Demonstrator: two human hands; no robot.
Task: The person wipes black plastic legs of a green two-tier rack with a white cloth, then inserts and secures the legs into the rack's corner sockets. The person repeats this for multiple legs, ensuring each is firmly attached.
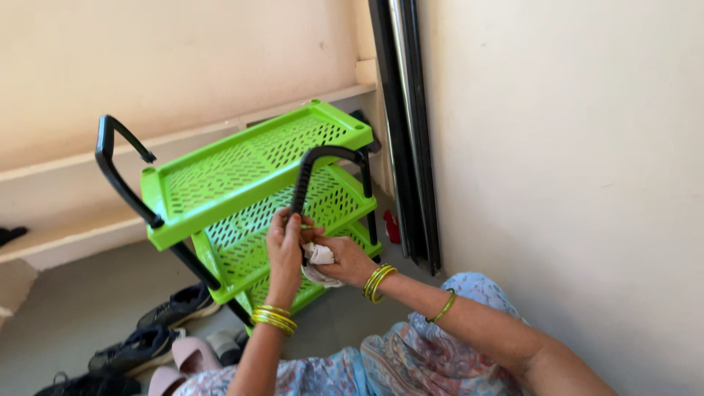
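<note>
Left hand (284,246) gripped black frame (302,183); right hand (345,260) clutched rag (319,255) beside it. Tilted rack (257,183) risked toppling if frame got yanked.

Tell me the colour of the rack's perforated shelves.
Bright lime green shelves, on a black frame; the head view shows them clearly.

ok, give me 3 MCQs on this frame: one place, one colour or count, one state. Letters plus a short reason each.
1. Where are the shoes?
A. on the rack's top shelf
B. on the floor left of the rack
C. on the wall ledge

2. What colour are the rack shelves?
A. green
B. red
C. white

3. What is the right hand doing?
A. hanging free
B. pressing a white cloth at the black handle
C. holding a shoe

Answers:
B, they lie on the floor.
A, bright green trays.
B, cloth in hand at the handle, left hand gripping it.
</note>
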